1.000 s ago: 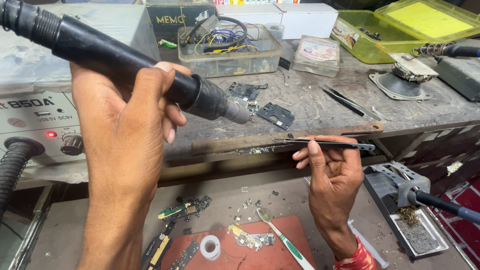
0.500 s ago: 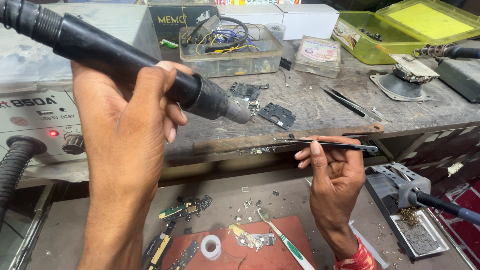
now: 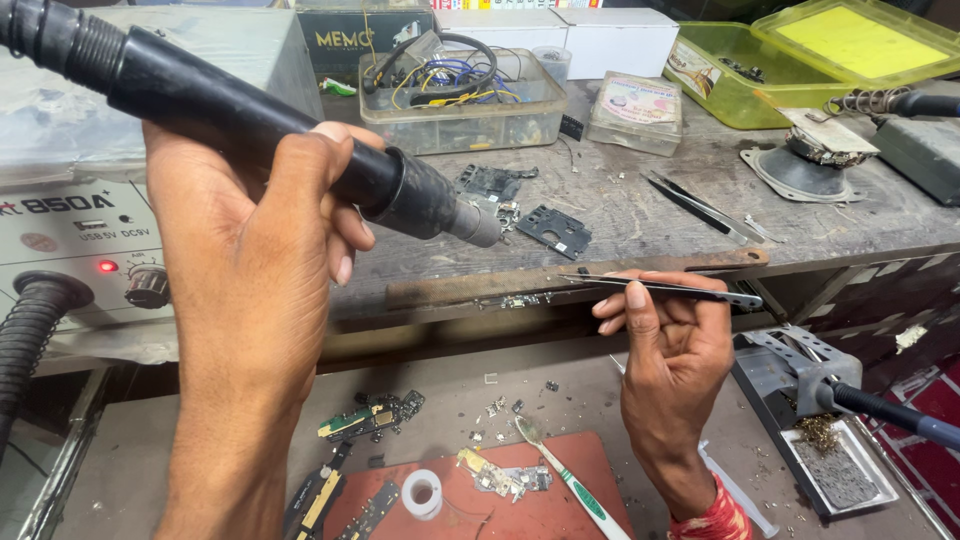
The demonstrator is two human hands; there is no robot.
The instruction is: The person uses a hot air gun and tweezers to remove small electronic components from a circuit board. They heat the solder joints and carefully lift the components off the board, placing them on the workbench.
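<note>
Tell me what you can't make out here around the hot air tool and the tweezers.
All in the head view:
- Hot air handpiece: its middle is wrapped by the left hand; its hose runs off the left edge.
- Tweezers: what the tips grip is too small to tell; the right hand covers part of them.
- Small boards on the lower shelf: too small for detail.

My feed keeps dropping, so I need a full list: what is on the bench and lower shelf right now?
Black hot-air handpiece with metal nozzle: 1, in the left hand.
Black metal tweezers: 1, in the right hand, at the bench edge.
Spare black tweezers: 1 pair, on the bench.
Clear plastic tub of wires: 1, bench rear.
Green plastic lidded box: 1, rear right.
Grey rework station: 1, left.
Red mat: 1, lower shelf.
White tape roll: 1, on the mat.
Left hand: 1, gripping the handpiece.
Right hand: 1, pinching the tweezers.
</note>
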